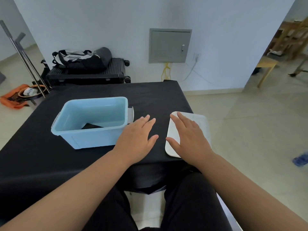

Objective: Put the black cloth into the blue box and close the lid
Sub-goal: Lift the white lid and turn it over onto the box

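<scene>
The blue box (pixel 93 135) stands open on the black-covered table (pixel 150 94), left of centre. A black cloth (pixel 90 126) lies on the box's floor, partly hidden by the near wall. The white lid (pixel 204 124) lies flat at the table's right edge, overhanging it slightly. My right hand (pixel 190 135) rests palm down on the lid with fingers spread. My left hand (pixel 136 137) hovers flat over the table just right of the box, holding nothing.
A grey latch (pixel 130 115) sticks out from the box's right end. Behind the table sit a black suitcase with a bag (pixel 86 64) and metal poles (pixel 25 59). Tiled floor lies to the right, with wooden furniture (pixel 283 45) further back.
</scene>
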